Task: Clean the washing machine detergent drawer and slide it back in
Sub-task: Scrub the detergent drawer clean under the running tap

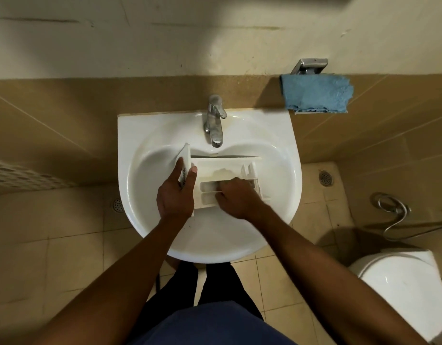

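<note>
I judge the white plastic detergent drawer (224,168) light, stiff and slippery. My left hand (176,195) pinches its front panel (186,158). My right hand (237,199) has its fingers curled inside; I cannot tell if they hold anything.

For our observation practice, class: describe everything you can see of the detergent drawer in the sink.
The detergent drawer is white, plastic-looking, held open side up over the sink basin. It shows one large compartment with yellowish residue, two narrow slots, and a front panel with dark lettering. The left hand grips that panel; the right hand reaches curled fingers into a slot.
</note>
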`<state>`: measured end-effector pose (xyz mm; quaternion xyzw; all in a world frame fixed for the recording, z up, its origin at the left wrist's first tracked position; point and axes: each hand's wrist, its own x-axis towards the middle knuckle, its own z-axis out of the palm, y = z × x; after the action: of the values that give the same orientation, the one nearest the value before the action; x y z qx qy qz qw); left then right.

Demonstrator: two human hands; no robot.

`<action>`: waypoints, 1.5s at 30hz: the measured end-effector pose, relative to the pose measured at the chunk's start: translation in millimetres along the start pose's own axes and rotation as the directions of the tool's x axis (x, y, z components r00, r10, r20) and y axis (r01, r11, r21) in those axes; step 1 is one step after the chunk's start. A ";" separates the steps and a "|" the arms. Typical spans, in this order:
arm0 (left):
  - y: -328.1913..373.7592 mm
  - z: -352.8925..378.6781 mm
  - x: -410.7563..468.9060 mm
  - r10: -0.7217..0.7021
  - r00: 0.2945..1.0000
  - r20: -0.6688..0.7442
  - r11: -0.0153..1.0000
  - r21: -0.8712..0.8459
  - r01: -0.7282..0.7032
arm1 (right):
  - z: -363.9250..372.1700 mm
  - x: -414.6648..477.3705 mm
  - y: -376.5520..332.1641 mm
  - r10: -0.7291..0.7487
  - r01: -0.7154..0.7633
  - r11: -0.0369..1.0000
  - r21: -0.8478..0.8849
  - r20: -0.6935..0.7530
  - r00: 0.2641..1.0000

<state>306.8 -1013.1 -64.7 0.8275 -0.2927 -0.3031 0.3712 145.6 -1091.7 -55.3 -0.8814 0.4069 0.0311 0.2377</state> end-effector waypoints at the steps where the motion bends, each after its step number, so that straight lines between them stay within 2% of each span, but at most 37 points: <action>1: -0.6 -0.1 1.0 0.011 1.000 -0.002 1.000 0.009 -0.011 | 5.5 0.8 -12.1 -0.030 0.031 0.997 0.071 -0.019 0.999; 4: -4.6 -0.4 3.0 0.034 0.999 0.001 0.999 0.036 -0.034 | 11.5 -5.5 -21.3 -0.118 0.126 0.969 0.212 -0.049 0.992; 6: -4.0 -1.0 2.2 0.035 0.999 0.004 0.999 0.037 -0.035 | 2.3 -9.9 -2.0 -0.103 0.108 0.985 0.131 -0.043 0.994; 9: -0.7 -1.2 1.0 0.022 1.000 0.003 1.000 0.005 -0.023 | -17.7 -4.6 28.6 0.043 -0.030 0.995 -0.094 0.141 0.989; 11: -0.4 -0.8 1.6 0.003 1.000 0.006 1.000 -0.017 -0.003 | -29.5 7.2 31.8 0.119 -0.121 0.993 0.004 0.128 0.985; 13: -0.6 0.6 0.7 0.016 1.000 -0.017 1.000 -0.009 -0.016 | -36.9 23.0 24.9 0.238 -0.222 0.926 0.306 -0.014 0.971; 14: -0.9 1.0 -0.4 0.027 0.999 -0.035 1.000 -0.010 -0.028 | -40.1 33.1 18.5 0.308 -0.242 0.842 0.483 -0.060 0.950; 15: -0.7 1.3 -1.2 0.035 0.998 -0.048 0.999 -0.019 -0.036 | -43.3 43.5 10.6 0.388 -0.275 0.694 0.665 -0.024 0.921; 16: -1.1 1.5 -1.6 0.038 0.998 -0.055 0.999 -0.026 -0.039 | -44.9 55.1 2.4 0.431 -0.311 0.475 0.823 0.090 0.898; 17: -1.4 1.6 -1.4 0.039 0.998 -0.056 0.999 -0.027 -0.041 | -47.3 66.0 -6.5 0.404 -0.345 0.215 0.914 0.239 0.883; 18: -1.0 1.7 -1.0 0.039 0.998 -0.055 0.999 -0.023 -0.041 | -48.9 75.3 -12.5 0.345 -0.368 -0.016 0.930 0.350 0.871; 19: -0.6 1.3 -0.8 0.040 0.998 -0.056 0.999 -0.021 -0.042 | -48.9 82.3 -16.4 0.302 -0.373 -0.187 0.909 0.414 0.859; 20: 0.3 0.8 -1.1 0.041 0.997 -0.061 0.999 -0.022 -0.043 | -47.9 87.8 -19.0 0.273 -0.359 -0.310 0.880 0.444 0.853; 22: 1.8 -0.7 -3.0 0.036 0.997 -0.070 0.999 -0.029 -0.038 | -45.7 95.2 -21.7 0.228 -0.308 -0.478 0.822 0.455 0.861; 23: 2.4 -0.8 -4.0 0.037 0.997 -0.073 0.999 -0.027 -0.039 | -46.8 95.9 -23.1 0.222 -0.280 -0.522 0.806 0.445 0.868; 27: 2.1 0.4 -3.0 0.058 0.995 -0.077 0.998 -0.019 -0.059 | -59.5 94.8 -23.5 0.212 -0.227 -0.568 0.791 0.407 0.889; 29: 0.9 0.8 -0.8 0.058 0.996 -0.073 0.998 -0.012 -0.059 | -65.3 89.0 -19.5 0.238 -0.240 -0.535 0.810 0.417 0.877; 30: -0.1 0.6 -0.1 0.057 0.996 -0.068 0.998 -0.011 -0.058 | -65.8 84.6 -17.4 0.263 -0.266 -0.475 0.839 0.424 0.867; 31: -1.0 0.4 -0.1 0.059 0.996 -0.065 0.998 -0.017 -0.060 | -64.9 78.7 -15.8 0.297 -0.312 -0.365 0.877 0.427 0.854; 33: -1.4 0.6 -0.9 0.068 0.995 -0.069 0.997 -0.027 -0.070 | -58.3 63.3 -13.9 0.357 -0.414 -0.067 0.908 0.409 0.840; 35: -1.1 1.0 -1.3 0.081 0.993 -0.081 0.997 -0.013 -0.082 | -41.8 45.3 -14.9 0.355 -0.465 0.192 0.864 0.380 0.854; 36: -0.4 1.1 -1.2 0.088 0.992 -0.085 0.996 -0.005 -0.089 | -33.9 35.7 -16.0 0.331 -0.431 0.355 0.829 0.319 0.888; 37: 0.1 1.3 -0.9 0.094 0.992 -0.087 0.996 -0.003 -0.094 | -24.7 27.4 -12.3 0.283 -0.348 0.563 0.750 0.221 0.933; 38: 0.3 1.6 -1.1 0.094 0.992 -0.088 0.995 -0.005 -0.095 | -16.2 20.6 -4.2 0.176 -0.223 0.763 0.606 0.136 0.975; 39: 0.4 1.3 -1.2 0.091 0.992 -0.090 0.996 -0.011 -0.092 | -12.6 14.7 4.0 0.039 -0.077 0.916 0.395 0.102 0.994; 40: 0.7 1.0 -1.7 0.085 0.992 -0.093 0.996 -0.017 -0.087 | -11.4 10.5 13.4 -0.067 0.039 0.978 0.206 0.135 0.989; 41: 1.5 0.6 -2.4 0.080 0.992 -0.093 0.996 -0.023 -0.083 | -13.7 5.9 24.2 -0.101 0.084 0.992 0.099 0.184 0.978; 45: 4.5 0.8 -5.2 0.074 0.993 -0.091 0.996 -0.048 -0.078 | -29.2 -1.5 40.7 0.004 0.043 0.988 -0.146 0.311 0.950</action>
<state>301.7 -1012.3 -60.1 0.8186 -0.2993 -0.2591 0.4162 110.7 -1126.2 -45.1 -0.8850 0.3522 0.1976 0.2318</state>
